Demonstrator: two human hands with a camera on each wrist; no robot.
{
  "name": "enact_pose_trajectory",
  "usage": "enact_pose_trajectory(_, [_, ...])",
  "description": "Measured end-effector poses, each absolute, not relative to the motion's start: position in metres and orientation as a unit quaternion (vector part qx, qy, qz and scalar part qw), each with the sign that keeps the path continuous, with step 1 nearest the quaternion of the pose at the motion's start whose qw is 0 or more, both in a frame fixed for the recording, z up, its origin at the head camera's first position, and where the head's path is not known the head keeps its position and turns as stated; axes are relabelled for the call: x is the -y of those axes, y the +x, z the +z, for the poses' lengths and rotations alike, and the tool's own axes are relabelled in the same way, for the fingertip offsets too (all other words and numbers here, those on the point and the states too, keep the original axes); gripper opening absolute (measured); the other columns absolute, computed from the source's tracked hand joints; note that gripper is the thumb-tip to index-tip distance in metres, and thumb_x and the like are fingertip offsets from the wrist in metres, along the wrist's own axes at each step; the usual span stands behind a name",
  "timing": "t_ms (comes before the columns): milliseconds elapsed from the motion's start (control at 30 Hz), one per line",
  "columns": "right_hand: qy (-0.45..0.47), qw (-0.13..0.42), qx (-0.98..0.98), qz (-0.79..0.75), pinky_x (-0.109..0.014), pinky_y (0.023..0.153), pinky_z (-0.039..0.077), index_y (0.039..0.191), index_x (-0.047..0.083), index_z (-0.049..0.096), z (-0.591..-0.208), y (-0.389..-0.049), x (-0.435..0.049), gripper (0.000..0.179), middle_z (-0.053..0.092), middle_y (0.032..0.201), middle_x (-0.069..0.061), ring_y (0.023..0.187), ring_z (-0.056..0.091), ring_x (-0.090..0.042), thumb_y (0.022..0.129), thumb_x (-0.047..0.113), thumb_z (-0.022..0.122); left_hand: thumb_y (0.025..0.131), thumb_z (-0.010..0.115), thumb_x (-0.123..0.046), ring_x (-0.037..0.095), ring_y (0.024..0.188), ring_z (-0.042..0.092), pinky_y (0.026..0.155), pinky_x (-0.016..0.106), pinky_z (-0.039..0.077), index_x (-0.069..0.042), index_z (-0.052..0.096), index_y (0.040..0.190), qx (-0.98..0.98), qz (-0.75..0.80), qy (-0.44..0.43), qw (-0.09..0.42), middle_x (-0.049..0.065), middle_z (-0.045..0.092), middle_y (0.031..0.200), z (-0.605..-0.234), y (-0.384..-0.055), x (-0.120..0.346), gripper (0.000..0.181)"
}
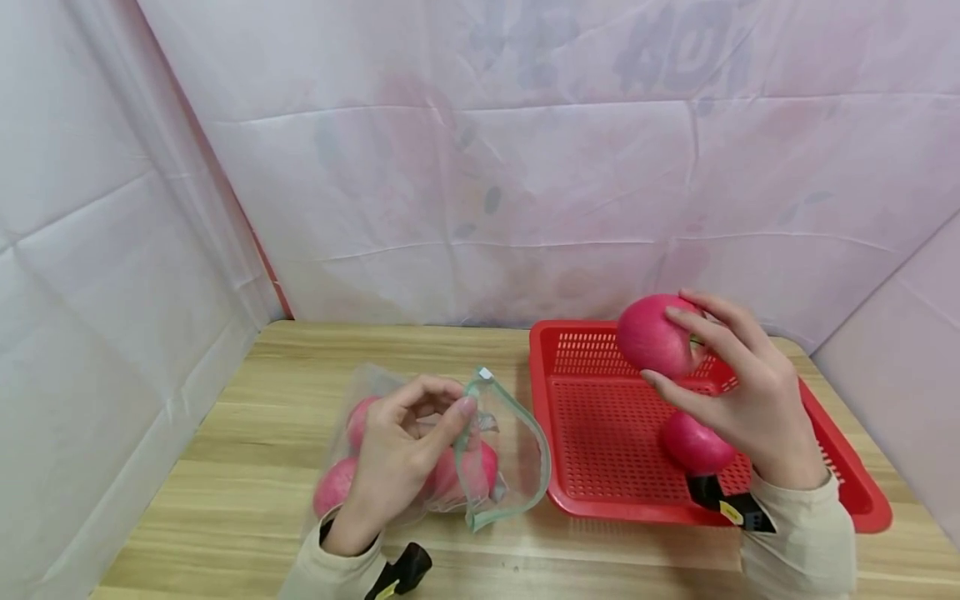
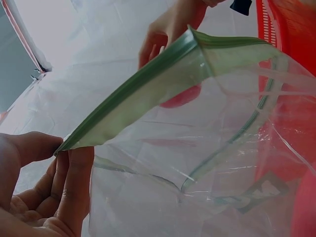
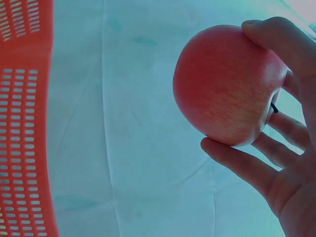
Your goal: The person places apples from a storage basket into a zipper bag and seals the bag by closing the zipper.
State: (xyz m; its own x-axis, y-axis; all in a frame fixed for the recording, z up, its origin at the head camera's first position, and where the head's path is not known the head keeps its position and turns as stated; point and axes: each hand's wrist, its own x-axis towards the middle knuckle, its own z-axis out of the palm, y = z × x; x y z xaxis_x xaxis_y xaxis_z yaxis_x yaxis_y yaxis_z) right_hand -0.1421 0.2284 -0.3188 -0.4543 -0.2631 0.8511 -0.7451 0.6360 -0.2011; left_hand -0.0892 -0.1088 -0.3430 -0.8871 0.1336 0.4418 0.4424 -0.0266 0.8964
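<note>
- Head: the right hand [image 1: 742, 392] grips a round, red apple [image 1: 651, 337] above a rectangular, perforated red plastic basket [image 1: 600, 442]; the left hand [image 1: 408, 454] pinches a clear plastic bag with green trim [image 1: 482, 520].
- Left wrist: thumb and fingers nip only the rim; slipping could let the mouth collapse.
- Right wrist: spread fingers hold the apple by their tips; smooth skin could slide free.

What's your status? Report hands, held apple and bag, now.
Left hand pinching bag by its rim, mouth open. Right hand holding apple, clear of basket. Nothing visibly blocking bag's mouth.
</note>
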Motion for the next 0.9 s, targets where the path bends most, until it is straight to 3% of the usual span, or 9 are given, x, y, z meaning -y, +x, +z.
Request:
enact_pose_trajectory(167, [0.322, 0.433, 0.788, 0.297, -0.005, 0.102, 0.041, 0.117, -0.003, 0.072, -0.312, -0.137, -0.219, 0.067, 0.062, 0.126, -0.029, 0.122, 0.056, -0.006, 0.092, 0.059, 0.067, 0.096, 0.068, -0.001, 0.010, 0.074, 0.069, 0.059, 0.033, 0.063, 0.005, 0.067, 0.102, 0.688, -0.687, -0.205, 0.110, 0.012, 0.069, 0.089, -0.342, -0.088, 0.109, 0.009])
enact_pose_trajectory(433, [0.347, 0.468, 0.747, 0.321, -0.007, 0.098, 0.045, 0.110, -0.004, 0.072, -0.312, -0.129, -0.199, 0.061, 0.064, 0.120, -0.031, 0.106, 0.060, -0.006, 0.091, 0.054, 0.071, 0.095, 0.067, 0.002, 0.010, 0.075, 0.068, 0.058, 0.033, 0.062, 0.004, 0.067, 0.102, 0.686, -0.684, -0.214, 0.124, 0.012, 0.069, 0.088, -0.342, -0.085, 0.109, 0.007])
enact_pose_trajectory(700, [0.359, 0.514, 0.702, 0.337, -0.017, 0.105, 0.048, 0.106, -0.002, 0.072, -0.313, -0.130, -0.186, 0.053, 0.066, 0.118, -0.026, 0.113, 0.065, -0.030, 0.090, 0.048, 0.076, 0.095, 0.068, 0.002, 0.011, 0.078, 0.068, 0.056, 0.032, 0.061, 0.001, 0.069, 0.103, 0.684, -0.677, -0.231, 0.142, 0.016, 0.070, 0.090, -0.339, -0.087, 0.107, 0.008])
enact_pose_trajectory(900, [0.372, 0.522, 0.688, 0.340, -0.019, 0.105, 0.049, 0.105, 0.000, 0.073, -0.316, -0.132, -0.180, 0.048, 0.067, 0.117, -0.027, 0.113, 0.066, -0.029, 0.090, 0.045, 0.077, 0.094, 0.068, 0.002, 0.012, 0.079, 0.068, 0.056, 0.032, 0.061, 0.001, 0.069, 0.102, 0.684, -0.679, -0.225, 0.141, 0.013, 0.069, 0.091, -0.339, -0.087, 0.107, 0.008])
